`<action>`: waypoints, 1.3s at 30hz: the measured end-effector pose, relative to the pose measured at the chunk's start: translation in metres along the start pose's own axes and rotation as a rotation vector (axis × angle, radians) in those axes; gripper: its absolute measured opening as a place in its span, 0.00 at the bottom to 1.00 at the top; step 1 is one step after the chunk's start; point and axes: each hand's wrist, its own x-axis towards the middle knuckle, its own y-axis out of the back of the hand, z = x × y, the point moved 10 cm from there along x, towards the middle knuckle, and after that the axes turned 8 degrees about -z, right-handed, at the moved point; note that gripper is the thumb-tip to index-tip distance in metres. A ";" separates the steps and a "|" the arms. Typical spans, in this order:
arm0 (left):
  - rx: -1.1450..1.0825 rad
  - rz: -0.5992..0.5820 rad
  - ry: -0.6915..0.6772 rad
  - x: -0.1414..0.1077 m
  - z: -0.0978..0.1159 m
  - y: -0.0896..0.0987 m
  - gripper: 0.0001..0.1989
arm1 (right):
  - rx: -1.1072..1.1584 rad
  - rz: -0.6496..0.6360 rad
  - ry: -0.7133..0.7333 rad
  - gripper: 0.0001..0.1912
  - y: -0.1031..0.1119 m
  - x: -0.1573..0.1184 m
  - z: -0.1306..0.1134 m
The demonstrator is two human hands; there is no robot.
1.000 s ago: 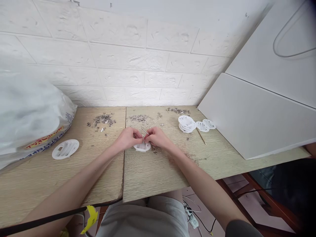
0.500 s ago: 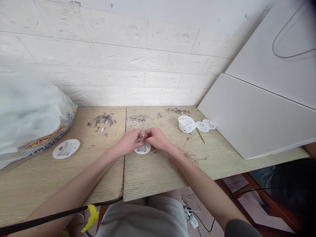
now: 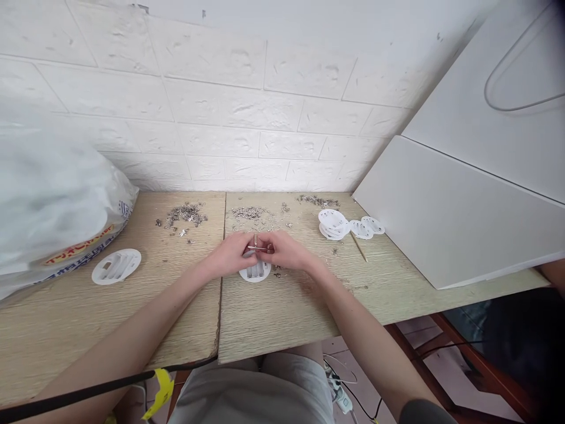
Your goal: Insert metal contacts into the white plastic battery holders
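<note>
Just above a white round plastic piece with parallel slots [image 3: 255,277], my two hands meet with their fingers closed. My right hand [image 3: 285,250] pinches a thin, pale, rod-like tool [image 3: 258,248], which lies across the gap toward the left fingers. Whatever my left hand [image 3: 232,253] has between its fingertips is too small to make out. The far part of the round piece is hidden under the hands. A few small metal parts [image 3: 277,271] lie beside it, by my right hand.
Small metal parts form heaps on the left [image 3: 188,214], in the middle [image 3: 249,212] and at the back right [image 3: 318,201]. Stacked white discs [image 3: 333,225] stand near a thin stick [image 3: 359,246]. Another slotted disc [image 3: 117,267] lies by a plastic bag [image 3: 57,200]. A white panel [image 3: 463,218] bounds the right.
Both hands have shifted slightly toward each other at the fingertips. The thin tool has turned from slanting to nearly level. More of the round piece's slots now shows below the fingers.
</note>
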 end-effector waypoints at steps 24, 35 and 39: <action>-0.074 -0.030 -0.018 -0.001 -0.002 0.001 0.05 | -0.360 0.659 -0.625 0.14 0.084 -0.045 0.090; -0.053 -0.027 -0.029 0.000 -0.004 -0.001 0.10 | -0.393 0.639 -0.524 0.14 0.080 -0.036 0.083; -0.046 -0.021 -0.018 0.000 -0.006 -0.001 0.10 | -0.453 0.629 -0.447 0.15 0.075 -0.025 0.073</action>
